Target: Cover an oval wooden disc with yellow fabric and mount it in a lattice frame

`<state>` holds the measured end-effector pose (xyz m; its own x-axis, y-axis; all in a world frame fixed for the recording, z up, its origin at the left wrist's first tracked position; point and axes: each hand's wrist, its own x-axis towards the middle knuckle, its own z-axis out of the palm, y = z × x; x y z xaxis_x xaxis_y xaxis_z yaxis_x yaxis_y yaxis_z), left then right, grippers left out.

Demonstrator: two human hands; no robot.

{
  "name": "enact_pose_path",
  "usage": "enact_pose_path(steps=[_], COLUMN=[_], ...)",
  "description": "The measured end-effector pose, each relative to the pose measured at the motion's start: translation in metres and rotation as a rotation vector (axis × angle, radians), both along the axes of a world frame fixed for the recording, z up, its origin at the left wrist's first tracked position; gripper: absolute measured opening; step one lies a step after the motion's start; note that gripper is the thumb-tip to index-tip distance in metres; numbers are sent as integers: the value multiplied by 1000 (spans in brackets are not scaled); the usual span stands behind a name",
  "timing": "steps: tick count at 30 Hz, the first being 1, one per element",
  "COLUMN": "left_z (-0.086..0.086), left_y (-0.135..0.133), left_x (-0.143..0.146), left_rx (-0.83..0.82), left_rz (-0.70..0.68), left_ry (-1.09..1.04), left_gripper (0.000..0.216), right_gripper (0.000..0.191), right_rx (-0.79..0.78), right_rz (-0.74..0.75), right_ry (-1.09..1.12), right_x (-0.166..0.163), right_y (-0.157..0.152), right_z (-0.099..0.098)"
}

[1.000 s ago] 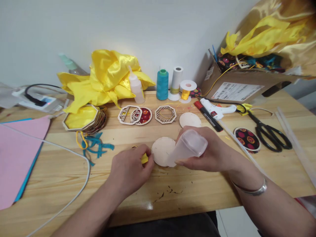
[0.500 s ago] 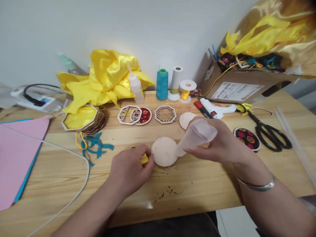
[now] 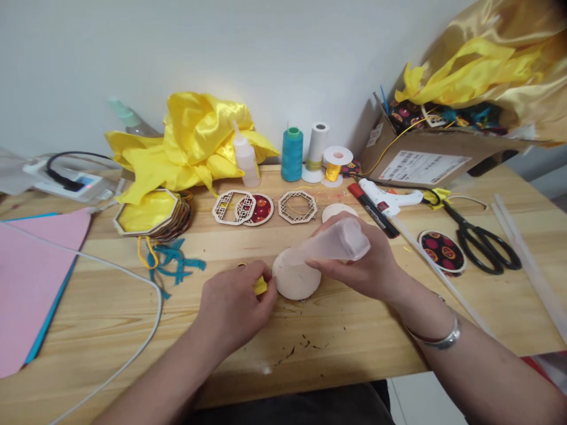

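Note:
A plain round wooden disc (image 3: 295, 280) lies on the wooden table (image 3: 363, 336) in front of me. My right hand (image 3: 361, 268) is closed round a translucent squeeze bottle (image 3: 330, 244), tipped on its side with the nozzle over the disc's upper left edge. My left hand (image 3: 233, 307) rests at the disc's left rim, fingers pinched on a small yellow piece (image 3: 260, 286). A second plain disc (image 3: 336, 210) lies just behind my right hand.
Lattice frames (image 3: 297, 206) and a patterned disc (image 3: 259, 208) lie behind. Yellow satin (image 3: 195, 141), thread spools (image 3: 292, 153), another glue bottle (image 3: 245, 156), glue gun (image 3: 387, 200), marker (image 3: 372, 209), scissors (image 3: 481, 239), a cardboard box (image 3: 425, 159), pink paper (image 3: 31, 277) and a white cable (image 3: 146, 289) surround them.
My right hand has swung the bottle from the disc's right edge to lie flatter, its nozzle now over the disc's upper left. My left hand has stayed in place.

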<state>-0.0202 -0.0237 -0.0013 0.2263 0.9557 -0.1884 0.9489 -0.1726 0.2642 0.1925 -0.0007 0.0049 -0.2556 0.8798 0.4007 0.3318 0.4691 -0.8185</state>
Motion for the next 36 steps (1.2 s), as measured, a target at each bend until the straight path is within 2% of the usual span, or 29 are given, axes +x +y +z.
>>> enact_pose_path(steps=[10,18,26,33,36], left_z=[0,0,1,1,0], left_y=[-1,0,-1,-1,-1], left_x=[-1,0,1,-1,0], left_rx=[9,-3,-5,-6,-9], left_rz=[-4,-3,1,-8,-7], left_ry=[-3,2,21,9,4], left_gripper=[22,22,22,22,22], right_gripper=[26,28,23,27,27], right_rx=[-3,24,-5,65,61], right_rz=[38,-118,-27,-143,-137], right_ry=[-25,-60,-58,-79,-72], right_x=[-11,-7,-14,-11,-12], right_y=[0,3,-2,1,0], right_z=[-3,-6,-4,-7,-7])
